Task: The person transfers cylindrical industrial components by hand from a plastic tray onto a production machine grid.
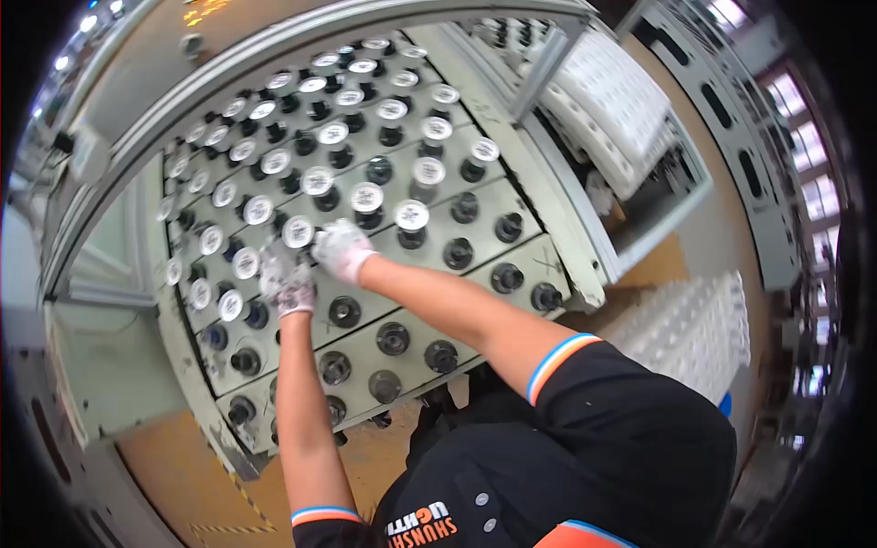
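My left hand [288, 281], in a white glove with dark smudges, is over the rack just below a white round disc [298, 231] with dark markings. Blur hides how its fingers are set. Close to the right edge of the same disc is my right hand [342, 250], also gloved, with its fingers curled together; what they hold, if anything, is hidden. Many similar discs, such as one [367, 197] up and to the right, stand on black holders on the pale green rack [361, 306]. Nearer my body, black holders [393, 338] carry no disc.
A metal frame bar [219, 82] arches over the rack's far side. White moulded trays [612, 96] are stacked at the upper right, and another white tray [699, 333] lies at the right. A green panel [110, 365] stands at the left.
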